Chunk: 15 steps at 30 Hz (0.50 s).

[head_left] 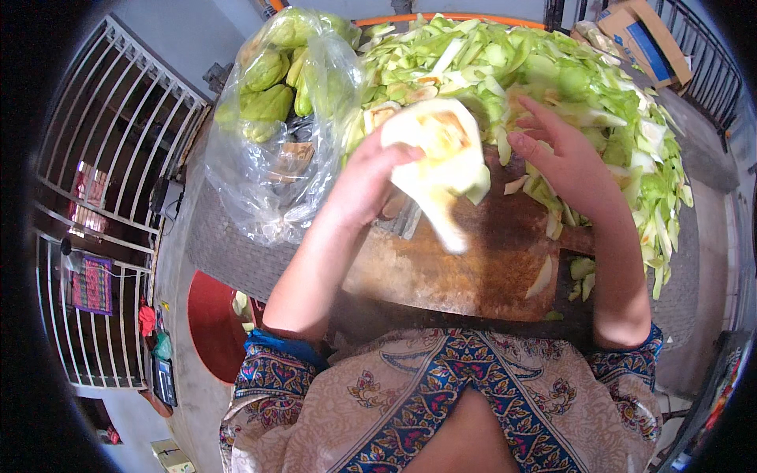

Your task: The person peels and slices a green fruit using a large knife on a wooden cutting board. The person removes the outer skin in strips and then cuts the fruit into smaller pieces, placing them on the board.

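Observation:
My left hand [369, 175] grips a large pale piece of chayote [464, 150] over the cutting board, its thumb pressed on the cut face, where a yellowish-brown core shows. A long whitish strip [443, 225], smeared by motion, hangs from the lower edge of this piece; whether it is a slice coming away I cannot tell. To the right, my right hand [564, 162] hovers at the near side of a heap of green chayote slices [568, 75], fingers apart and nothing visible in them. Beneath both hands lies a worn brown wooden cutting board [441, 276].
Whole green chayotes [266, 102] fill a clear plastic bag [268, 185] at the left of the grey table [229, 248]. A red basin [211, 331] with some scraps sits lower, at the left. White window bars [102, 197] and a cardboard box [643, 43] stand beyond.

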Tool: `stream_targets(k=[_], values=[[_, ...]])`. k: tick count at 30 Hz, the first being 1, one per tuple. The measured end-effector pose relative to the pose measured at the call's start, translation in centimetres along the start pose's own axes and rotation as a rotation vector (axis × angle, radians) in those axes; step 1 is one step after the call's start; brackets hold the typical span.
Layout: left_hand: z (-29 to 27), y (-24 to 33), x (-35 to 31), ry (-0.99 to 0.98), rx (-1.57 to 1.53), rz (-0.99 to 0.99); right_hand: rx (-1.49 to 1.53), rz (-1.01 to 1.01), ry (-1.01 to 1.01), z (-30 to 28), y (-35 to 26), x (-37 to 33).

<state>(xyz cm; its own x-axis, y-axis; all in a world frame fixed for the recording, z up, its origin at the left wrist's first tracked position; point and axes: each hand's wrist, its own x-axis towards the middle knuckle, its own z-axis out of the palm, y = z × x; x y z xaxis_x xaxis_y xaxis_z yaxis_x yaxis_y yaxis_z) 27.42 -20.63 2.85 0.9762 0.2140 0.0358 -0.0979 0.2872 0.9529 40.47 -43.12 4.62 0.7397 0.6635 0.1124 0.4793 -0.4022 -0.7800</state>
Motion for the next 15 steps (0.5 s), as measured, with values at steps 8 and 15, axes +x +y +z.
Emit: stream_targets(k=[8, 15], values=[[-7.0, 3.0, -1.6, 0.12, -0.414, 0.278, -0.168, -0.304, 0.023, 6.3, -1.4, 1.3], [-7.8, 3.1, -1.9, 0.131, -0.511, 0.298, -0.602, -0.212, -0.253, 14.5, -8.4, 4.3]])
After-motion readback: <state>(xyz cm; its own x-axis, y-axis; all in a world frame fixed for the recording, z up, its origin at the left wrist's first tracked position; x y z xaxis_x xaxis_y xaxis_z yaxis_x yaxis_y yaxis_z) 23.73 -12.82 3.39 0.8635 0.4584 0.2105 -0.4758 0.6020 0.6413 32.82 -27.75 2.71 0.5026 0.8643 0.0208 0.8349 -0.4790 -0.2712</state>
